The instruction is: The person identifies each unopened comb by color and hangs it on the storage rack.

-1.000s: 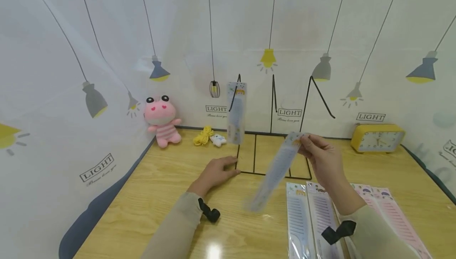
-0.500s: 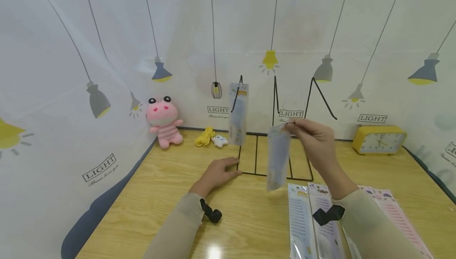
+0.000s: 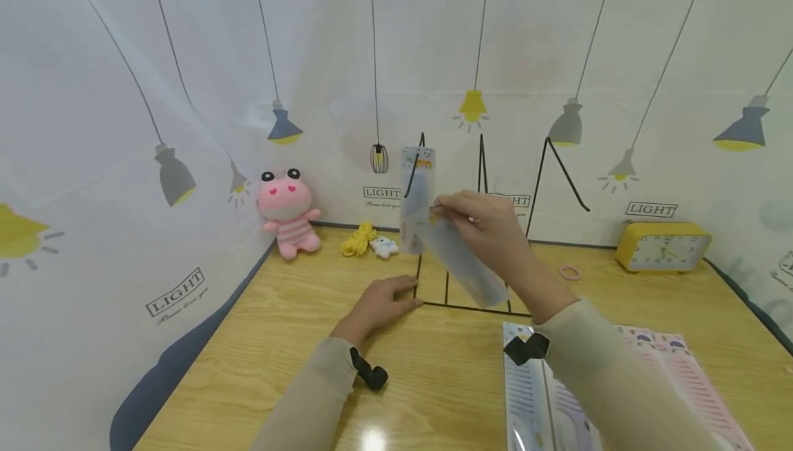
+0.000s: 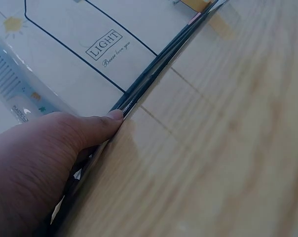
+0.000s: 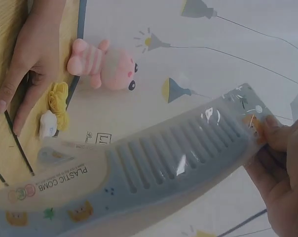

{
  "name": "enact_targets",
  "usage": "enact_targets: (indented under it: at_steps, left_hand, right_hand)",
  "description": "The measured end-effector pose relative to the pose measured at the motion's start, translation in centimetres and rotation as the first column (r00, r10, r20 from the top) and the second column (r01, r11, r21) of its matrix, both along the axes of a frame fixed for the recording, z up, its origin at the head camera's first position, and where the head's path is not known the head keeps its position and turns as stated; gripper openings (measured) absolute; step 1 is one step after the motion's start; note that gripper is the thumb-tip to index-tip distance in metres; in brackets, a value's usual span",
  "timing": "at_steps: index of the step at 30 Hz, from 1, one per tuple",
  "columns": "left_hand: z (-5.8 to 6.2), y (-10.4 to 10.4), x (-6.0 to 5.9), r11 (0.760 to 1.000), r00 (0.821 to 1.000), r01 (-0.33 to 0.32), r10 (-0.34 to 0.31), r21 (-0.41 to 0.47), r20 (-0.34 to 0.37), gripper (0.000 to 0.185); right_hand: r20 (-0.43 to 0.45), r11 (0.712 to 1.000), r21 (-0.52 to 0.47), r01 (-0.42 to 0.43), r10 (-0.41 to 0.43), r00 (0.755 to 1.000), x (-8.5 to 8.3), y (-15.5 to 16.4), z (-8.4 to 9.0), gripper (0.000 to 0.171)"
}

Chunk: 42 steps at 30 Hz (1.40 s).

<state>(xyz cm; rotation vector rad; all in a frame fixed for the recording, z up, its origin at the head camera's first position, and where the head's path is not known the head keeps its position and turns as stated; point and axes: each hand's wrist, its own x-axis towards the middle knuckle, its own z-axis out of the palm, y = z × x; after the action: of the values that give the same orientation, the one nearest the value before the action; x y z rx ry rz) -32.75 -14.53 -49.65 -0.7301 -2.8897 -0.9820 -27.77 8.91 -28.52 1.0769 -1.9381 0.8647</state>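
Observation:
My right hand point(image 3: 486, 231) pinches the top end of a bagged blue plastic comb point(image 3: 464, 265), which hangs tilted with its lower end to the right. In the right wrist view, the comb point(image 5: 173, 153) shows "PLASTIC COMB" lettering through its clear bag. Just left of those fingertips, another packaged blue comb point(image 3: 413, 186) hangs on the left hook of a black wire rack point(image 3: 464, 308). My left hand point(image 3: 379, 303) rests at the rack base's left side, thumb and fingers spread. Its thumb touches the base wire in the left wrist view.
Several packaged combs point(image 3: 525, 396) lie at the front right, partly under my right forearm. A pink plush point(image 3: 288, 210), yellow cord point(image 3: 358, 239) and small white plush point(image 3: 384, 247) sit at back left. A yellow clock point(image 3: 664, 246) and pink hair tie point(image 3: 571, 272) are on the right.
My right hand has moved left and up with the comb, from the rack's right side to near the hanging comb. The comb's lower end has swung rightward. My left hand has stayed put.

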Motion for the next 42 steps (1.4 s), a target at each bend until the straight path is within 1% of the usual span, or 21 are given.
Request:
enact_targets:
  at_steps: [5,8,14,21,26,30,32,34,38,41,42]
  left_hand:
    - [-0.1,0.0,-0.3,1.0,1.0,0.004,-0.004,-0.01,-0.012,0.058]
    - [-0.2,-0.1,-0.3,1.0,1.0,0.007,-0.007,0.001,-0.018,0.058]
    - [-0.4,0.1,-0.1,1.0,1.0,0.006,-0.006,0.009,-0.015,0.057]
    - [-0.3,-0.1,0.2,1.0,1.0,-0.01,0.01,0.017,-0.005,0.056]
    - [0.0,-0.2,0.5,1.0,1.0,-0.016,0.015,0.022,0.007,0.057]
    - [0.2,-0.2,0.5,0.999,1.0,-0.019,0.019,0.036,0.017,0.056]
    - [0.2,-0.2,0.4,0.999,1.0,-0.02,0.019,0.036,0.021,0.056]
    - [0.2,-0.1,0.3,0.999,1.0,-0.021,0.02,0.032,0.024,0.057]
    - [0.0,0.0,0.2,0.999,1.0,-0.02,0.02,0.025,0.019,0.056]
    - [-0.1,0.0,0.1,0.999,1.0,-0.024,0.024,0.026,0.015,0.057]
    - [-0.2,0.0,0.0,0.999,1.0,-0.026,0.026,0.025,0.015,0.057]
  right_hand:
    - [0.033,0.999,0.033,-0.007,0.006,0.999,-0.9,-1.7,0.7,0.014]
    - [0.043,0.998,0.06,-0.003,0.0,0.999,-1.5,-2.4,0.9,0.014]
    - [0.036,0.995,0.087,0.039,-0.042,0.998,-2.3,-3.0,0.9,0.012]
    - [0.069,0.993,0.073,0.096,-0.101,0.992,-3.1,-3.6,0.4,0.013]
    - [0.082,0.991,0.029,0.132,-0.134,0.988,-3.8,-4.2,-0.1,0.015]
    - [0.105,0.989,-0.036,0.141,-0.136,0.985,-4.7,-4.5,-0.3,0.015]
    - [0.131,0.986,-0.072,0.15,-0.139,0.982,-5.2,-4.5,-0.5,0.015]
    - [0.168,0.981,-0.109,0.158,-0.139,0.976,-5.6,-4.5,-0.6,0.015]
    - [0.221,0.964,-0.164,0.211,-0.172,0.96,-6.7,-4.6,-1.2,0.017]
    - [0.24,0.951,-0.203,0.234,-0.183,0.953,-7.5,-4.9,-1.6,0.018]
    - [0.247,0.947,-0.222,0.231,-0.175,0.953,-7.8,-5.0,-1.8,0.018]
